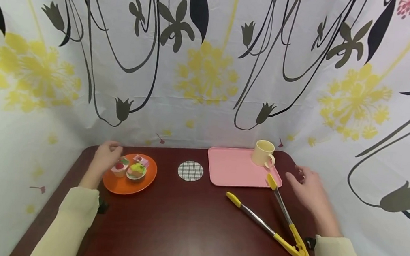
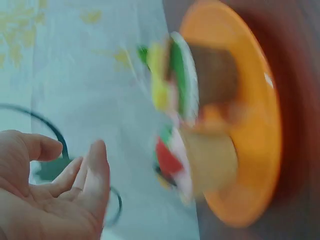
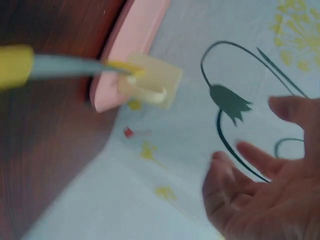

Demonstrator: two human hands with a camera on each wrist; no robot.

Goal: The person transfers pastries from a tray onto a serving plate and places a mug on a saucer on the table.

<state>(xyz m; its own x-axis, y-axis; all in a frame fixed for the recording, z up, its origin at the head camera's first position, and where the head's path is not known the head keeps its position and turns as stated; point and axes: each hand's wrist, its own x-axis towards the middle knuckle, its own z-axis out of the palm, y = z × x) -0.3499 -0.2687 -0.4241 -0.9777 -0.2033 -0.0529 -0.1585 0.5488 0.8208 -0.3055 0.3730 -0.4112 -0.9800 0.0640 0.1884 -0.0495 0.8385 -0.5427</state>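
My left hand (image 1: pixel 106 159) hovers at the left rim of an orange plate (image 1: pixel 112 185), its fingers loosely bent around nothing. On that plate sit two toy cupcakes, one with a red topping (image 1: pixel 119 168) and one with a yellow-green topping (image 1: pixel 136 171), plus a small pink piece (image 1: pixel 141 161) behind them. In the left wrist view the palm (image 2: pixel 60 200) faces up beside the blurred cupcakes. Over the table's right side, my right hand (image 1: pixel 309 192) is held with relaxed fingers, holding nothing. Nearest to it are yellow-tipped tongs (image 1: pixel 286 206), lying spread on the table.
A pink tray (image 1: pixel 231 167) lies at the back right, with a cream mug (image 1: pixel 262 153) on its right end. One tong tip overlaps the tray's front right corner. A round checked coaster (image 1: pixel 190 171) lies between plate and tray. Patterned cloth (image 1: pixel 206 116) hangs behind the dark table (image 1: pixel 167 226).
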